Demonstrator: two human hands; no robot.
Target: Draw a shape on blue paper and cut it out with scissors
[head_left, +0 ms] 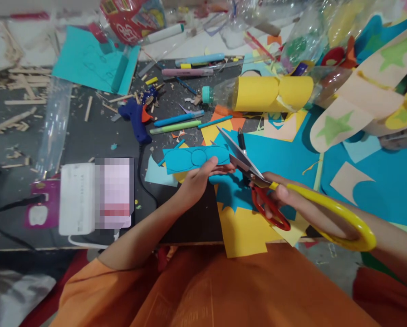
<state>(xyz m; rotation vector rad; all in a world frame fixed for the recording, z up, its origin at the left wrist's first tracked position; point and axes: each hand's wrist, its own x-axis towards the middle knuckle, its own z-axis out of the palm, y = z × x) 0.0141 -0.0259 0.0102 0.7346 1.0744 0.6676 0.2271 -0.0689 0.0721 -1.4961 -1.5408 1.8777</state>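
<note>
My left hand (pixel 199 181) pinches a strip of blue paper (pixel 184 159) near its right end. Dark curved outlines, a rounded one in the middle, are drawn on the strip. Scissors (pixel 246 165) with one red and one yellow handle are in my right hand (pixel 278 193), fingers through the loops. Their blades stand apart, pointing up and left, at the right end of the strip; I cannot tell whether they touch the paper. Below and to the right lie large blue paper (pixel 278 154) and yellow paper (pixel 244 227).
A blue glue gun (pixel 137 119) lies left of several markers (pixel 178 119). Behind them is a bottle wrapped in yellow paper (pixel 257 93). A phone (pixel 116 195) and a white box (pixel 76 200) sit at left, near wood sticks (pixel 19 120). Star-marked paper shapes (pixel 339 127) stand at right.
</note>
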